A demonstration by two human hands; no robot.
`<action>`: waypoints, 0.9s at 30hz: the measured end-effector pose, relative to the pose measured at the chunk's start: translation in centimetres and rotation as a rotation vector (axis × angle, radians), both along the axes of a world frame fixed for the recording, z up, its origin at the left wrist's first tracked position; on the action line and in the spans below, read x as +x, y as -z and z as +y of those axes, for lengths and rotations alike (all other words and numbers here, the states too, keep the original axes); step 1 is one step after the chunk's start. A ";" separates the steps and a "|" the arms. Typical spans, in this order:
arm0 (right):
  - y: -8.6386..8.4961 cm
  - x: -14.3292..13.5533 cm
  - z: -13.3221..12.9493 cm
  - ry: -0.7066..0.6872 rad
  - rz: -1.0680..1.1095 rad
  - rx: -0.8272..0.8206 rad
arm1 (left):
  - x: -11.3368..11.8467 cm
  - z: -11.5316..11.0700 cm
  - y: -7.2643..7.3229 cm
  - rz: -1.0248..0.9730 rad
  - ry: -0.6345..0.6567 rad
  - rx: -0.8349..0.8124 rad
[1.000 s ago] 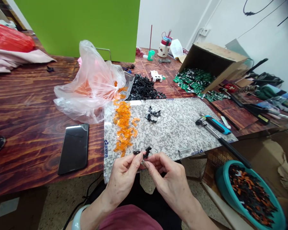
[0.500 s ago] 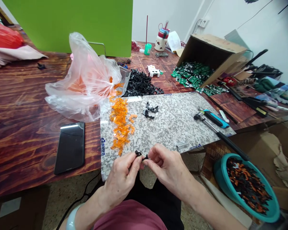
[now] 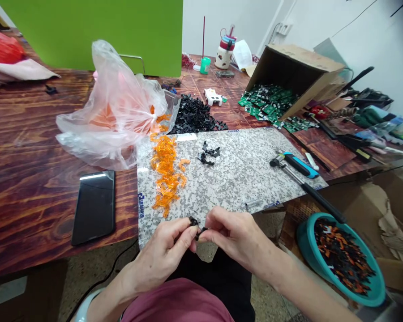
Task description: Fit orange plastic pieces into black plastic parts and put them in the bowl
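Pinched between the thumb and fingers of my left hand (image 3: 173, 241) is a small black plastic part (image 3: 194, 221). My right hand (image 3: 233, 232) is closed on the dark end of a black piece close beside it; whether the two are one part I cannot tell. Both hands are near the front edge of a speckled grey board (image 3: 235, 174). Past my left hand lies a strip of translucent orange plastic clips (image 3: 166, 156). A few loose black parts (image 3: 208, 154) sit mid-board, and a heap of black parts (image 3: 196, 114) lies behind it.
A phone (image 3: 94, 208) and a clear plastic bag (image 3: 114, 116) are on the left. A hammer (image 3: 304, 183) and a blue-black tool (image 3: 301, 164) lie right. Green circuit boards (image 3: 270, 100) spill from a cardboard box (image 3: 305, 60). A teal tub (image 3: 304, 243) of mixed parts stands lower right.
The fingers of both hands have shifted slightly around the black piece, with the right fingertips a little lower. The whole view has moved slightly; the things on the table stay put.
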State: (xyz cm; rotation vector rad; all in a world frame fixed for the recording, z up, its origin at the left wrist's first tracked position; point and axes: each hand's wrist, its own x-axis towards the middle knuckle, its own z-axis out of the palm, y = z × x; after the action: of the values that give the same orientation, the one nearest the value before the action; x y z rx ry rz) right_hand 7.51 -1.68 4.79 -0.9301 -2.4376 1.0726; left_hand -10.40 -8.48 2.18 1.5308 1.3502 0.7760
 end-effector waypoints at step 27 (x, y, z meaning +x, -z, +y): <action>0.2 0.1 -0.1 -0.006 -0.055 0.158 | 0.2 0.0 0.3 0.053 -0.039 0.101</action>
State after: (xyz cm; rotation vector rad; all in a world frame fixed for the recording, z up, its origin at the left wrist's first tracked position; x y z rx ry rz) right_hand 7.65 -1.82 4.60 -0.9125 -2.5283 0.8516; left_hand -10.18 -8.44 1.91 1.6176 1.4019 0.8441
